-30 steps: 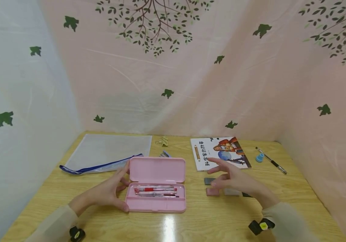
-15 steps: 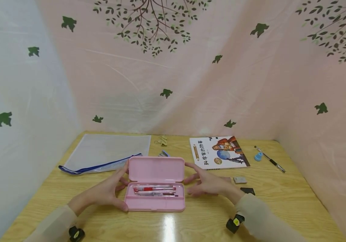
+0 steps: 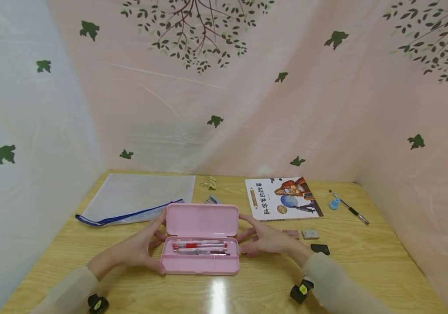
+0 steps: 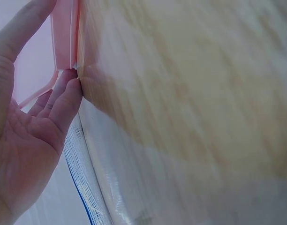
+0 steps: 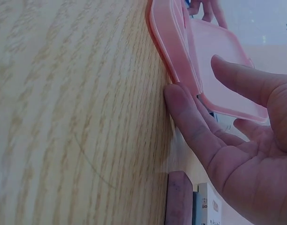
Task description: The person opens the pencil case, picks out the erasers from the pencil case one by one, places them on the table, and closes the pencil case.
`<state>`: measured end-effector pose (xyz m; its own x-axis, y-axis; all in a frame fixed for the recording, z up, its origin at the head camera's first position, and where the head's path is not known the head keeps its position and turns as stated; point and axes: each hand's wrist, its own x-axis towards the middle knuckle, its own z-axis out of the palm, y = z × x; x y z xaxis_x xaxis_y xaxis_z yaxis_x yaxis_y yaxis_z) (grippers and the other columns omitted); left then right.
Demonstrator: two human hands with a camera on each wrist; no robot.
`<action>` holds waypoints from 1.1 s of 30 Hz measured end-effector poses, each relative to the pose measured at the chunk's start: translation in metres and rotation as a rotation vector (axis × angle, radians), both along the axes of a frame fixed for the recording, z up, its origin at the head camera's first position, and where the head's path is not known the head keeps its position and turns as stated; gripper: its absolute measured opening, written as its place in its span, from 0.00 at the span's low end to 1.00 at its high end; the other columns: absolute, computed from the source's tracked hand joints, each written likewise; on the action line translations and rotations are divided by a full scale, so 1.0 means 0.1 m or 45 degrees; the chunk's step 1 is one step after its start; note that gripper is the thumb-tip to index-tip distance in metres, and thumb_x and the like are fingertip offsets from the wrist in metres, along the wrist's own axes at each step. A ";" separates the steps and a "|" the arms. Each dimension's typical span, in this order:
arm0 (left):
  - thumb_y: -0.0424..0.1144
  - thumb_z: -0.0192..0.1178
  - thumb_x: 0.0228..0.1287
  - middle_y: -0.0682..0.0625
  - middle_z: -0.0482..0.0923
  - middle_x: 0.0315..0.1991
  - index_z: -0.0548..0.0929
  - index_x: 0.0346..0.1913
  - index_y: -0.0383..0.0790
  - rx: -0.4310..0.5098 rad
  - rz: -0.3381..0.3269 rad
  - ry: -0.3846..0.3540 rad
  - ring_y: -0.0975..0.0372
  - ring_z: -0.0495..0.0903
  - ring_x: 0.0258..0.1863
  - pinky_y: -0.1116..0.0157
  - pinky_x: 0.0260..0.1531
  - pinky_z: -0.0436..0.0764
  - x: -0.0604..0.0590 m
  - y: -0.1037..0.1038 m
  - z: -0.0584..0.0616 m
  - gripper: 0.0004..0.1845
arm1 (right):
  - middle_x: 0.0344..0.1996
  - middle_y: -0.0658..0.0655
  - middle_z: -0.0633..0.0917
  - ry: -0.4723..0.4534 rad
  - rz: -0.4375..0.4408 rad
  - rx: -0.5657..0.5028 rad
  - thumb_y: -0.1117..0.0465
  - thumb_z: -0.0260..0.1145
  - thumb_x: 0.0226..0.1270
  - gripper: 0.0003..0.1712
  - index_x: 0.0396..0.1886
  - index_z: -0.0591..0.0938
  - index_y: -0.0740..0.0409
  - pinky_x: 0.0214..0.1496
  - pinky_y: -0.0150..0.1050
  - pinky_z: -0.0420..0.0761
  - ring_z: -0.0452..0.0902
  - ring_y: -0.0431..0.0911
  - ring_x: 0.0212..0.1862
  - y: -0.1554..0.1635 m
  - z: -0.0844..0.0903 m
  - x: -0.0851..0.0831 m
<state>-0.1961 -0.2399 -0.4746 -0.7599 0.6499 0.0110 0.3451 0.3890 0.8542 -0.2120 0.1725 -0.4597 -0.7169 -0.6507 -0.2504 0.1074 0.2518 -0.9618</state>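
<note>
An open pink case (image 3: 200, 244) lies near the front middle of the table (image 3: 247, 288), its lid (image 3: 202, 220) standing up at the far edge and its tray holding a few pens (image 3: 200, 247), at least one red. The left hand (image 3: 137, 248) rests against the case's left end, thumb at the near corner and straight fingers reaching up to the lid's left edge; the right hand (image 3: 265, 240) mirrors it at the right end, fingers loosely extended, touching the side of the tray and the lid's edge. Neither hand is closed round anything: both are open and steady the case from its two ends. In the right wrist view the fingertips (image 5: 181, 101) sit at the seam where lid and tray meet. The case looks like thin hard plastic, light and stiff, smooth enough to slide on the glossy wood, so it seems best held by its short ends, as now; the hinged lid would likely fold down with little pressure on its top edge. Just right of the right hand lie small erasers (image 3: 310, 234), one black. Farther back are a book (image 3: 283, 198), a pen (image 3: 351, 210) and a blue cap (image 3: 334, 203) to the right, and a mesh pouch (image 3: 137, 196) and binder clip (image 3: 211, 183) to the left.
</note>
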 end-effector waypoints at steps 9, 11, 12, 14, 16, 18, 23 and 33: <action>0.44 0.84 0.45 0.41 0.54 0.71 0.24 0.80 0.53 -0.017 0.009 0.024 0.49 0.73 0.62 0.51 0.65 0.72 0.01 -0.01 0.01 0.79 | 0.54 0.67 0.82 0.036 -0.023 -0.022 0.69 0.70 0.67 0.53 0.83 0.49 0.49 0.49 0.52 0.88 0.84 0.59 0.49 -0.01 -0.01 0.05; 0.46 0.83 0.45 0.40 0.55 0.71 0.22 0.79 0.55 -0.035 0.018 0.057 0.49 0.74 0.62 0.50 0.65 0.73 0.03 -0.01 0.03 0.80 | 0.56 0.68 0.81 0.040 -0.024 -0.029 0.69 0.69 0.68 0.52 0.83 0.49 0.49 0.51 0.52 0.87 0.84 0.60 0.50 0.00 0.00 0.06; 0.47 0.83 0.45 0.40 0.55 0.72 0.21 0.79 0.57 -0.051 0.027 0.077 0.50 0.75 0.61 0.50 0.65 0.73 0.04 -0.01 0.05 0.80 | 0.57 0.68 0.80 0.042 -0.026 -0.037 0.68 0.68 0.69 0.51 0.83 0.49 0.49 0.51 0.53 0.87 0.84 0.60 0.51 0.00 0.01 0.07; 0.49 0.83 0.45 0.38 0.56 0.73 0.21 0.79 0.59 -0.078 0.044 0.113 0.51 0.77 0.61 0.48 0.65 0.72 0.07 0.00 0.08 0.79 | 0.59 0.69 0.79 0.043 -0.032 -0.051 0.66 0.68 0.71 0.49 0.83 0.51 0.48 0.52 0.53 0.86 0.83 0.61 0.52 0.01 0.03 0.09; 0.51 0.81 0.48 0.37 0.57 0.74 0.21 0.79 0.59 -0.109 0.058 0.143 0.51 0.78 0.61 0.44 0.66 0.70 0.12 -0.01 0.11 0.78 | 0.60 0.70 0.78 0.059 -0.030 -0.053 0.64 0.66 0.73 0.45 0.82 0.54 0.48 0.53 0.53 0.86 0.82 0.62 0.53 0.02 0.04 0.11; 0.51 0.80 0.50 0.35 0.58 0.74 0.23 0.80 0.58 -0.126 0.057 0.153 0.50 0.79 0.61 0.41 0.65 0.70 0.16 -0.02 0.15 0.75 | 0.61 0.71 0.77 0.065 -0.026 -0.062 0.61 0.63 0.76 0.39 0.81 0.57 0.51 0.54 0.53 0.86 0.82 0.63 0.53 0.03 0.06 0.14; 0.48 0.75 0.59 0.33 0.58 0.75 0.39 0.83 0.48 -0.072 -0.012 0.097 0.43 0.77 0.61 0.44 0.59 0.78 0.26 -0.07 0.21 0.61 | 0.59 0.71 0.77 0.030 -0.033 -0.073 0.52 0.51 0.84 0.29 0.77 0.64 0.58 0.50 0.55 0.87 0.83 0.64 0.50 0.08 0.07 0.22; 0.44 0.48 0.82 0.39 0.75 0.59 0.67 0.76 0.47 -0.072 -0.034 -0.301 0.51 0.83 0.46 0.57 0.38 0.88 0.28 -0.26 0.30 0.25 | 0.48 0.65 0.84 -0.092 0.008 0.035 0.47 0.55 0.81 0.30 0.77 0.65 0.48 0.39 0.52 0.89 0.86 0.58 0.37 0.08 0.04 0.40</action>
<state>-0.1677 -0.2662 -0.4448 -0.7193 0.6646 -0.2021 0.1493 0.4320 0.8894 -0.1716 0.1804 -0.4556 -0.6923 -0.6473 -0.3191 0.1744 0.2789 -0.9443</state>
